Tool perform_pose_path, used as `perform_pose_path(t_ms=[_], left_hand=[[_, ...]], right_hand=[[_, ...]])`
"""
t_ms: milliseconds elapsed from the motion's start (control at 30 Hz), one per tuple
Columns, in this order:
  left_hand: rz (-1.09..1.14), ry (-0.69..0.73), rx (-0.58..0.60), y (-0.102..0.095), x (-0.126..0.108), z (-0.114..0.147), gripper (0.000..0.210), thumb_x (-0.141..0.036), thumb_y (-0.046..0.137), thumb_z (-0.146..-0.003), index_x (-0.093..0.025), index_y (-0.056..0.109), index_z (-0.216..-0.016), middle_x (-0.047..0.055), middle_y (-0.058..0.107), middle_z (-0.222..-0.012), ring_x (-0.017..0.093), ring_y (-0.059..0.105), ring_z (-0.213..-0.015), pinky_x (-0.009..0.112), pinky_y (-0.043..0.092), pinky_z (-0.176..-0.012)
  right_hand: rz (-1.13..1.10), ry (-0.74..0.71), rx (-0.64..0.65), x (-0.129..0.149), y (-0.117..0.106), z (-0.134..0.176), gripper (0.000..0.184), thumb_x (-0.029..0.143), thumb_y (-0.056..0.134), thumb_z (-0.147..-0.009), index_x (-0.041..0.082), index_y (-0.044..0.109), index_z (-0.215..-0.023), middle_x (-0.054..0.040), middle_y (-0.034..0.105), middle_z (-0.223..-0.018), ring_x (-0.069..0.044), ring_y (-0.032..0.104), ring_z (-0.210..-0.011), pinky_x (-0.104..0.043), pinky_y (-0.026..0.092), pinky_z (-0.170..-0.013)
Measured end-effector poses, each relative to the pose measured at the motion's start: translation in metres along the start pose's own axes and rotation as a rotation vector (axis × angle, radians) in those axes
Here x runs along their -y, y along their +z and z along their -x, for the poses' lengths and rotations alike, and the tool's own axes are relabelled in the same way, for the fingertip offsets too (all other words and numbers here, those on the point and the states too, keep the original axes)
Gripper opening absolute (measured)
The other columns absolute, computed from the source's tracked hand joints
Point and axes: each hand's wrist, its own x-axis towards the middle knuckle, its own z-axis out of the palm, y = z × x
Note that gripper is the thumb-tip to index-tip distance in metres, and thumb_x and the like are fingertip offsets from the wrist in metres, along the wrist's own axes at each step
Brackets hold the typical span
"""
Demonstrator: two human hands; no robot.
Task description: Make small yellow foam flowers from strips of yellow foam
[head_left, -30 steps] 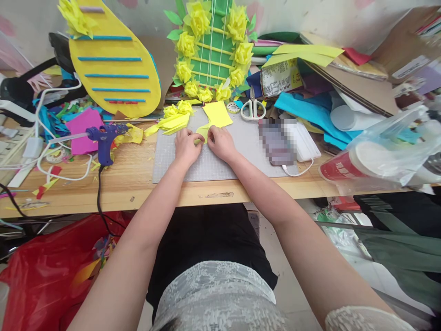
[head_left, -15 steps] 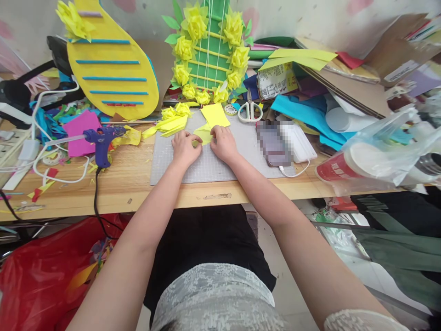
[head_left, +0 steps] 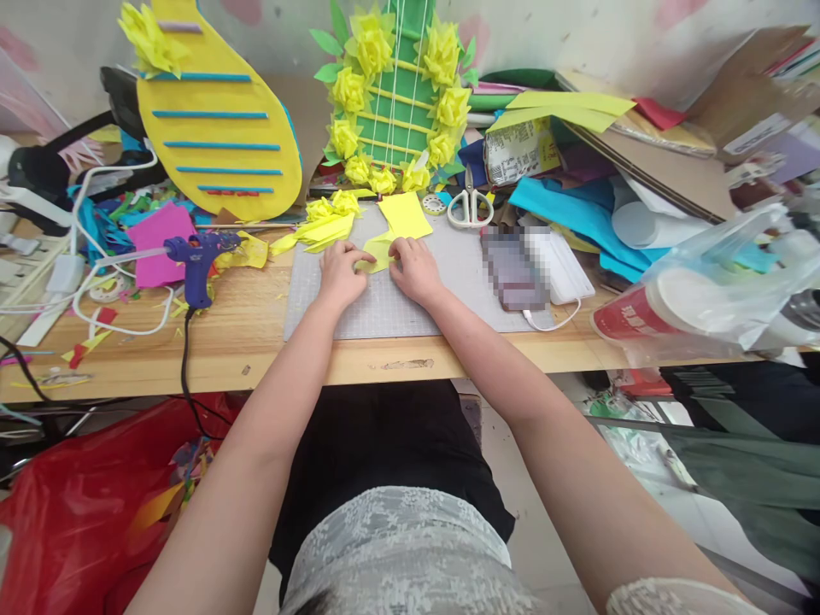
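Note:
A small piece of thin yellow paper (head_left: 379, 254) lies between my hands on the grey cutting mat (head_left: 397, 318). My left hand (head_left: 344, 273) has its thumb and fingers curled at the paper's left edge. On the other side, my right hand (head_left: 415, 269) pinches the right edge with bent fingers; its fingertips are partly hidden. Just beyond is a stack of square yellow paper (head_left: 407, 215). To its left lie folded yellow paper pieces (head_left: 325, 232) and yellow paper flowers (head_left: 333, 205).
Scissors (head_left: 470, 208), a phone (head_left: 514, 269) and a white power bank (head_left: 564, 269) lie to the right, before a cup in a plastic bag (head_left: 631, 309). A purple glue gun (head_left: 198, 266) stands left. Behind are a yellow paper-covered instrument shape (head_left: 224, 128) and a green one ringed with flowers (head_left: 401, 102).
The view has shifted slightly, so the scene sits a little farther right. My hands stay at the yellow paper, with the left thumb and fingers slightly changed in position.

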Motion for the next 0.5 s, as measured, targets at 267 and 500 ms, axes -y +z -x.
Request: perform_pose_path(t_ms=[267,500], left_hand=[[0.048,0.190,0.001,-0.003,0.026,-0.006,0.029,-0.012,0.056,-0.074,-0.024,0.073,-0.095,0.005,0.064,-0.113,0.024,0.055,-0.114,0.042,0.039,-0.106],[-0.003,0.359,0.032,-0.006,0.012,-0.001,0.016,-0.019,0.058,-0.080,-0.023,0.073,-0.082,0.005,0.065,-0.108,0.022,0.056,-0.110,0.040,0.042,-0.100]], right_hand=[[-0.060,-0.124,-0.026,-0.007,0.001,0.002,0.026,0.012,0.044,-0.083,0.018,0.067,-0.093,-0.0105,0.061,-0.099,-0.025,0.051,-0.099,-0.038,0.041,-0.088],[-0.072,-0.095,-0.028,-0.014,0.003,0.004,0.021,0.020,0.050,-0.082,0.018,0.069,-0.091,-0.0094,0.060,-0.093,-0.024,0.052,-0.096,-0.037,0.042,-0.086]])
